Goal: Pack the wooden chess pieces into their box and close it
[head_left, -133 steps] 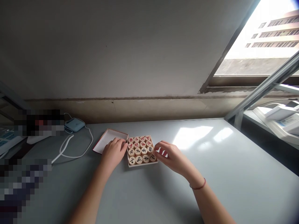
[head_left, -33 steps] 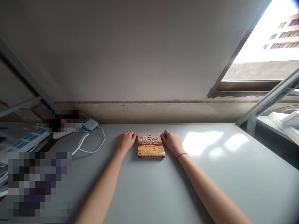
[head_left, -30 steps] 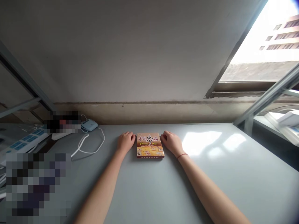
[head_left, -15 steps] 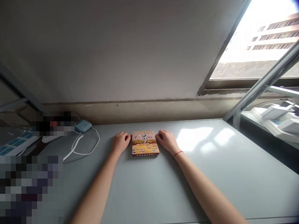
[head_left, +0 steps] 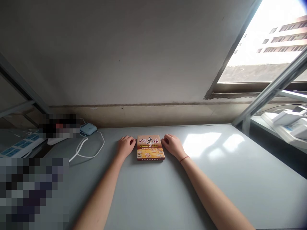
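Observation:
A Chinese chess box (head_left: 150,148) with a brown and yellow printed lid lies flat and closed on the grey table (head_left: 144,195). To its left rests my left hand (head_left: 125,147), fingers curled in loosely and thumb towards the box. On the opposite side my right hand (head_left: 174,147) lies in a similar loose fist, with a thin red cord around the wrist. Neither hand grips the box; both are very close to its sides, and I cannot tell whether the right fingertips touch it. Nothing shows inside either hand.
At the left are a light blue device (head_left: 88,128) with a white cable (head_left: 92,156) and a power strip (head_left: 22,145). Blurred blocks cover other items there. A wall rises behind the table. Metal bars flank it, with white chargers (head_left: 289,119) beyond the right one.
The view has shifted slightly, so everything appears a little to the right. Both hands and the chess box keep their places relative to each other.

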The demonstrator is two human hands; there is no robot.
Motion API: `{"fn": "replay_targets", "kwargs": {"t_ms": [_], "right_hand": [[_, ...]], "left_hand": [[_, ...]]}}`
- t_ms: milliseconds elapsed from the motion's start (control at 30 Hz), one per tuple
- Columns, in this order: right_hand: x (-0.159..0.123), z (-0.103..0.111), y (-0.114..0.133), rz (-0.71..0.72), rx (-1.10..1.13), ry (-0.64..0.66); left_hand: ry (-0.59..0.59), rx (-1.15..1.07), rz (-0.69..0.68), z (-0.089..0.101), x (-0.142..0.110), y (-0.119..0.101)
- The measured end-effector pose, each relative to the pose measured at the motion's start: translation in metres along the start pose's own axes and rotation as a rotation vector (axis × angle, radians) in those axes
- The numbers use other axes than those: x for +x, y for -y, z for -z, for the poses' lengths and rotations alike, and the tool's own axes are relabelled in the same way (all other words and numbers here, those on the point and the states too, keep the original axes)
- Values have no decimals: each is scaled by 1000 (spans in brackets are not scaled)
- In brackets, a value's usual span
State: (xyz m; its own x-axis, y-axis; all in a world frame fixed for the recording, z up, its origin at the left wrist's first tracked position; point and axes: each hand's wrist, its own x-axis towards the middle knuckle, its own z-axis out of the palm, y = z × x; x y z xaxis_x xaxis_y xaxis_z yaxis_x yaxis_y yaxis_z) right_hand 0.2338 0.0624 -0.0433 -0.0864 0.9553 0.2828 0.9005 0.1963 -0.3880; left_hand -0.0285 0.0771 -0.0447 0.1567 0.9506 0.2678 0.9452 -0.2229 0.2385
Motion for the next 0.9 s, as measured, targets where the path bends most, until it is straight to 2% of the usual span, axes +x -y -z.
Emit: {"fn": "replay_targets", "kwargs": {"t_ms": [900], "right_hand": [[1,0,-1,-1,2,3]], "left_hand": [[15,0,8,3,1,-1]]}}
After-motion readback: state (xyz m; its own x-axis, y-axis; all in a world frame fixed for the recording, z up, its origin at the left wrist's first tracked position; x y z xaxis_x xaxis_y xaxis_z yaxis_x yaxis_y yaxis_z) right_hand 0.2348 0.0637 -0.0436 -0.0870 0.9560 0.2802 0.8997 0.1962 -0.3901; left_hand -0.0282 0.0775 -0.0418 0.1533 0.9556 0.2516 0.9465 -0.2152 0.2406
